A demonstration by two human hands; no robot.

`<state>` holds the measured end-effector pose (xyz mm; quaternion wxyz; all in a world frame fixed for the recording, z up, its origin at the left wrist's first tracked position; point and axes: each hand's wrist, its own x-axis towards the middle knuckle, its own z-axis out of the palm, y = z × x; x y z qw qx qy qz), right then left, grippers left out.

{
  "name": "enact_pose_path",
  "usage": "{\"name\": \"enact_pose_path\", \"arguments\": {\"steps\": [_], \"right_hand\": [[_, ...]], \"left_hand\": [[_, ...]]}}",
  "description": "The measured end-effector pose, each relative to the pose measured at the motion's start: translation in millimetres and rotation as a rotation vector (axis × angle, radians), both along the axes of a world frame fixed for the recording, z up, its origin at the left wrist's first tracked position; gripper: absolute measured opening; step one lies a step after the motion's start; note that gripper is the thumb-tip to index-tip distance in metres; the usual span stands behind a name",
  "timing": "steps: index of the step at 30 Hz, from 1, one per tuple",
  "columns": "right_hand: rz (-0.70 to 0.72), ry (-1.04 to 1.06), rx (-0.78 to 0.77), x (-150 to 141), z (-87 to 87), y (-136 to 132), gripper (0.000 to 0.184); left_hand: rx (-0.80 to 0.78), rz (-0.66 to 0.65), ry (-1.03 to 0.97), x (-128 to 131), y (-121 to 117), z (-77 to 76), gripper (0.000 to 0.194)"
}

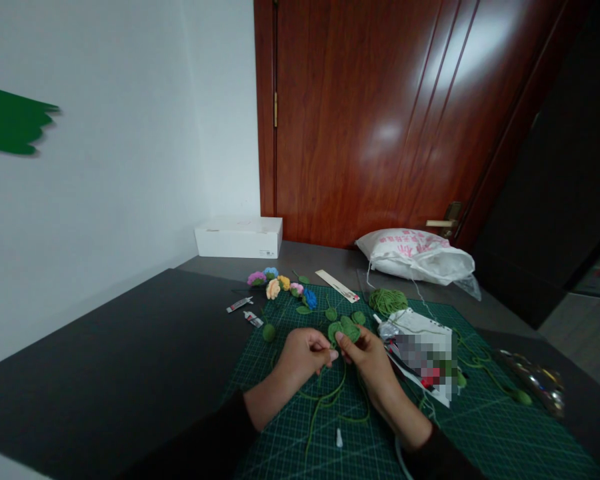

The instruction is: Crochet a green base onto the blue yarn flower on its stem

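Crocheted green leaves [347,329] sat between our hands, just above a green cutting mat [300,433]. Our right hand [366,360] pinched them between thumb and fingertips, while our left hand [303,353] curled just beside it with its fingers gathered; we could not tell whether it pinched anything. Both forearms came up from the bottom of the view in dark sleeves, and the hands were close together, not spread. Thin green yarn [325,400] trailed below them in loose loops across the mat, and a small white cap [339,438] lay near it.

Farther up, crocheted flowers [275,283] in pink, blue, yellow and peach lay at the mat's far edge, near two small tubes [240,305]. A ball of green yarn [387,301] rested on the mat beyond our right hand, beside a flat packet [420,353] whose label was pixelated.

A closed white cardboard box [239,237] stood against the wall at the back of the dark counter [105,360]. A bulging white sack [410,257] with pink print lay in front of a wooden door [360,120], its contents hidden. A transparent plastic bag [533,381] glinted at the right.
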<state>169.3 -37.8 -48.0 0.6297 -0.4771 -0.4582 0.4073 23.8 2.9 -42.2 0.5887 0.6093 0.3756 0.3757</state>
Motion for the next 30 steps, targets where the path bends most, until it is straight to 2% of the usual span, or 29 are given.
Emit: {"name": "enact_pose_path", "arguments": {"steps": [12, 17, 20, 22, 25, 30], "right_hand": [[-0.042, 0.045, 0.07, -5.0, 0.5, -1.8, 0.042], [-0.003, 0.105, 0.049, -6.4, -0.9, -2.9, 0.043], [-0.058, 0.125, 0.044, -10.0, -4.1, -4.0, 0.043], [-0.104, 0.066, 0.057, -10.5, -6.0, -4.1, 0.044], [-0.092, -0.038, 0.076, 0.2, -4.3, -1.2, 0.045], [-0.132, -0.366, 0.049, 42.4, 14.6, 20.8, 0.053]], "left_hand": [[0.019, -0.011, -0.044, -0.9, -11.3, 19.5, 0.025], [-0.104, -0.067, -0.123, -0.6, -15.9, 22.0, 0.031], [-0.149, -0.082, -0.119, 0.1, -19.6, 20.5, 0.034], [-0.144, -0.086, -0.114, 1.0, -20.4, 19.9, 0.034], [-0.101, -0.052, -0.153, -1.9, -14.8, 23.5, 0.03], [-0.033, 0.167, -0.315, -25.6, 14.0, 37.7, 0.024]]}}
